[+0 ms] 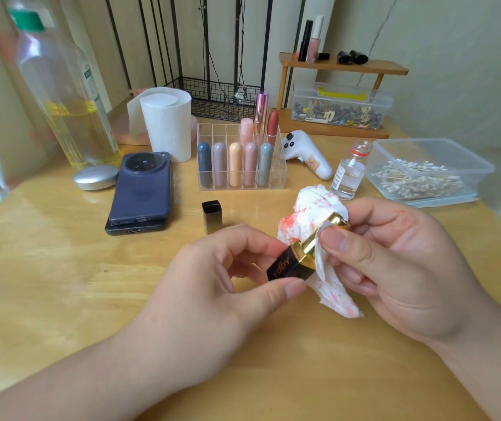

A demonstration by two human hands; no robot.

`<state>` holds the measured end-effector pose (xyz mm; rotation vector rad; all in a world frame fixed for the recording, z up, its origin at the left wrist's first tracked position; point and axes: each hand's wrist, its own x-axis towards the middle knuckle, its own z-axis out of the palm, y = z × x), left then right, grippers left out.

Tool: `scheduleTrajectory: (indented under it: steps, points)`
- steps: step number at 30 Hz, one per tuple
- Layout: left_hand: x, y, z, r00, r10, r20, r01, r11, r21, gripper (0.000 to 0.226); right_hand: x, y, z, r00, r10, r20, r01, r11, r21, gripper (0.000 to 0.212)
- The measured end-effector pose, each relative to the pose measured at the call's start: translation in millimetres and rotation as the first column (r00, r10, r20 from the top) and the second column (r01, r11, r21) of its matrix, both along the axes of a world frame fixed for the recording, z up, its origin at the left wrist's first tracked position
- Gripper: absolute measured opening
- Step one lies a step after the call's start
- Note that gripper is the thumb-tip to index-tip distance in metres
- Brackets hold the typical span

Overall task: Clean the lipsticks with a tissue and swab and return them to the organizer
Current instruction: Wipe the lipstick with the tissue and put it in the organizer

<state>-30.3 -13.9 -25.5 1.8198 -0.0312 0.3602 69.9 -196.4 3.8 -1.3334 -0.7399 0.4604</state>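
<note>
The left hand has its grip closed on the lipstick, thumb below and fingertips above pinching the black base with gold lettering. The lipstick is held in the air above the table, nearer the person than the organizer, and tilts with its gold sleeve pointing up and to the right. The right hand has its grip closed too: the thumb presses a fold of the tissue onto the gold sleeve while the curled fingers hold the rest behind it. The tissue is crumpled and smeared red; a bunch of it covers the top of the lipstick and a loose tail hangs below the thumb. A red smudge marks the right forefinger.

The black cap stands upright on the table, apart from both hands and just in front of the organizer. The clear organizer holds five pastel tubes in its front row and three more at the back right. To its right lie a white handheld device, a small glass bottle of clear liquid and a clear box of cotton swabs. To its left are a tissue roll, two stacked phones, a silver disc and a tall bottle with yellow liquid. A wooden shelf at the back carries more cosmetics
</note>
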Motion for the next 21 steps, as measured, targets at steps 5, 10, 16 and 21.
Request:
scheduleTrajectory:
  steps: [5,10,16,21]
  points:
    - [0.0,-0.5,3.0,0.994,-0.087,-0.067,0.09,0.995,0.047,0.024,-4.7,2.0,3.8,0.999,-0.028,0.025,0.029,0.999,-0.045,0.015]
    - [2.5,0.5,-0.9,0.987,0.036,-0.157,-0.001,0.976,0.216,0.03,-6.5,7.0,-3.2,0.995,-0.052,0.086,0.067,0.979,-0.192,0.025]
    - [8.3,4.0,-0.7,0.965,0.107,-0.241,-0.029,0.951,0.307,0.019,5.0,4.7,-13.4,0.998,-0.021,0.055,0.031,0.982,-0.184,0.018]
    - [10.3,6.3,3.1,0.952,0.133,-0.275,-0.04,0.947,0.318,0.02,14.3,-0.4,-11.6,0.995,-0.053,0.089,0.065,0.989,-0.135,0.017]
